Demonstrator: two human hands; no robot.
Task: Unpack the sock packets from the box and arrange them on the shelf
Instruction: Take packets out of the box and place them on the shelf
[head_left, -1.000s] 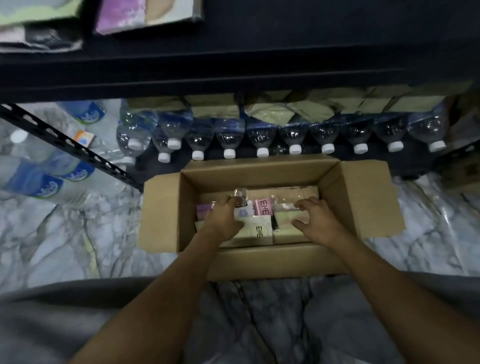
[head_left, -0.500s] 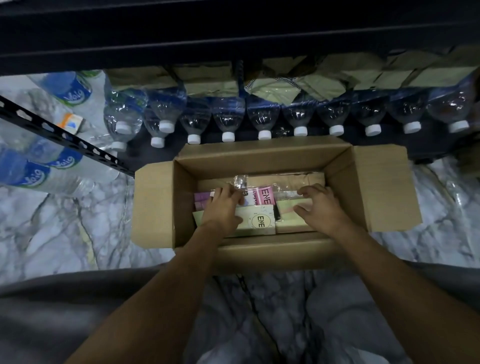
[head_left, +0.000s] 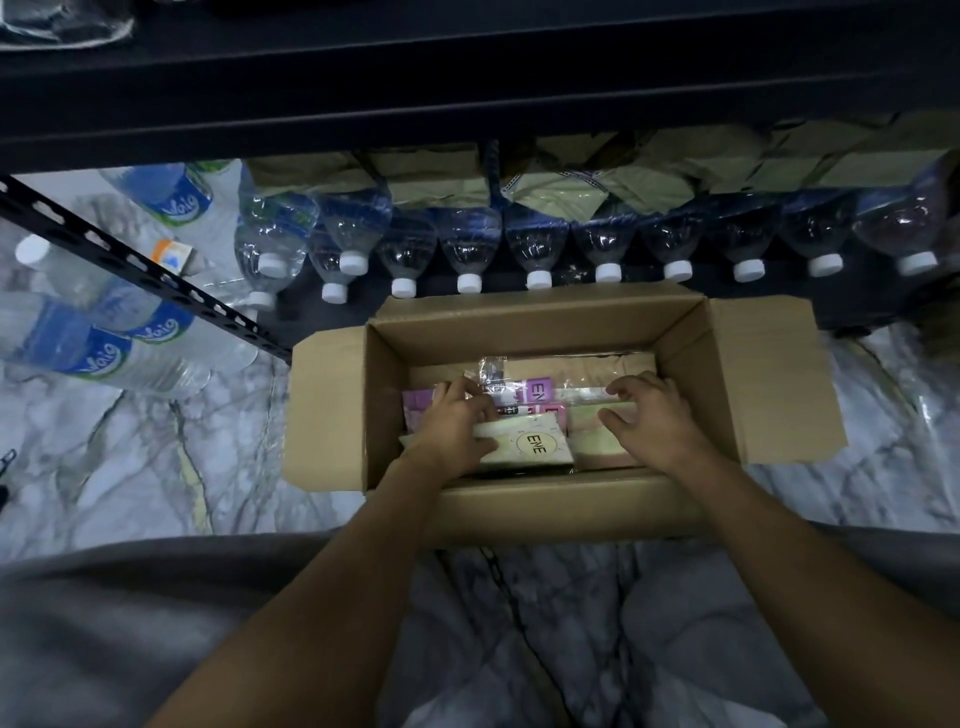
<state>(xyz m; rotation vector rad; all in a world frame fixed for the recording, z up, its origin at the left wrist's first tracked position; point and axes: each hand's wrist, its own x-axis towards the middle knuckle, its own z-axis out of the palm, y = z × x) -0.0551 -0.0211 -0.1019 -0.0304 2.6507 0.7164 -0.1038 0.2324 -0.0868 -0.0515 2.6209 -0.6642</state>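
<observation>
"ENE" in a black circle on cream sock packet (head_left: 535, 448) | "ENE" on pink packet (head_left: 538, 389) behind it | "Vaio"-like logo, uncertain, on blue bottle labels (head_left: 179, 203), far left

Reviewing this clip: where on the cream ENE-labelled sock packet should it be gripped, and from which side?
Probably its left short edge, from above: the flat cream ENE-labelled sock packet lies label-up atop the stack in the open cardboard box, and the left hand already rests on that end.
</observation>
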